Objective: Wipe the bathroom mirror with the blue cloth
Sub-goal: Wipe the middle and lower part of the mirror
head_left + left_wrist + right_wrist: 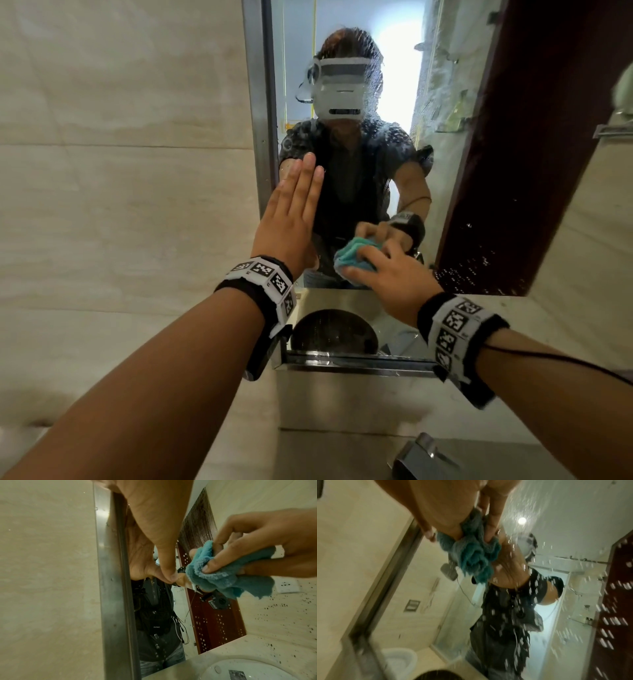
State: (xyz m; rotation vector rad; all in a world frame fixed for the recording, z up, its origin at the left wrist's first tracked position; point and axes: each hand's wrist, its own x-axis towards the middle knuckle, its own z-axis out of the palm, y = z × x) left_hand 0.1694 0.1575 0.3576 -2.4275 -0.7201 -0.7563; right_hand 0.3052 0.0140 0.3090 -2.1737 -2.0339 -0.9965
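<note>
At the mirror (pixel 342 171) lower edge, my right hand (pixel 394 284) grips the bunched blue cloth (pixel 352 257) against the glass | left hand (pixel 291 219) flat, fingers straight, near the mirror's left frame | progress: droplets all over, most wiping left | writing: small reversed print on reflected clothing, unreadable.

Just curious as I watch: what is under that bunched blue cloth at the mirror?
The bunched blue fleecy cloth, gripped by the right hand, lies against the droplet-spotted wall mirror. The glass right under it is covered, so wet or dry there cannot be told.
</note>
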